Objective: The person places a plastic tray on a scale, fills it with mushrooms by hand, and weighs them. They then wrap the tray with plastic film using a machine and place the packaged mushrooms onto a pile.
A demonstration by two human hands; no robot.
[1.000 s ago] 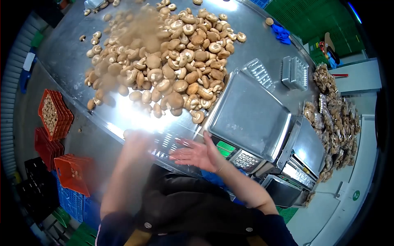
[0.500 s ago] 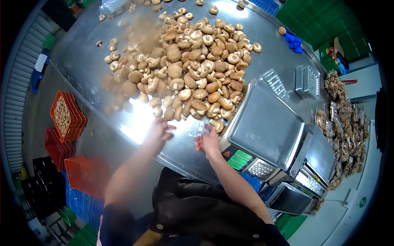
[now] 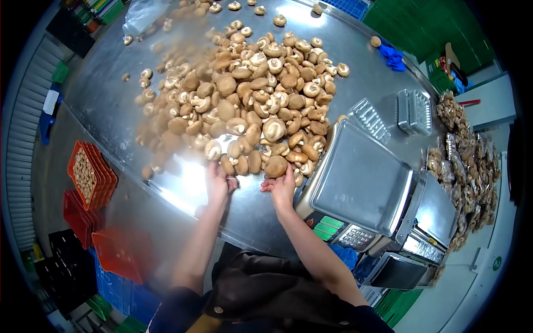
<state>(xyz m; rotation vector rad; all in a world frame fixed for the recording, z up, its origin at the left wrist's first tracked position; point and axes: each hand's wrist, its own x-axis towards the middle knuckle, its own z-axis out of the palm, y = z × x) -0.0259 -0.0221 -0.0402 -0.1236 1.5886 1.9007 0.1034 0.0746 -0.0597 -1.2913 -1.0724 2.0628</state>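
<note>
A large pile of brown mushrooms (image 3: pixel 244 94) lies on the metal table (image 3: pixel 105 83). My left hand (image 3: pixel 219 180) is at the pile's near edge, just below a pale mushroom, its fingers curled; what they hold, if anything, is hidden. Beside a large round mushroom (image 3: pixel 276 166) is my right hand (image 3: pixel 281 186), with its fingertips against the cap and its fingers bent. Right of this hand stands a weighing scale (image 3: pixel 361 177) with a bare metal plate and green displays.
Clear plastic trays (image 3: pixel 414 112) sit behind the scale, near a blue cloth (image 3: pixel 392 57). Bagged mushrooms (image 3: pixel 466 177) are heaped at the right. On the floor at the left are red crates (image 3: pixel 91 175). A second device (image 3: pixel 427 208) adjoins the scale.
Mushrooms at the near edge have shifted, and a large round one now lies by my right hand. The clear plastic between my hands no longer shows. My left hand has turned more upright.
</note>
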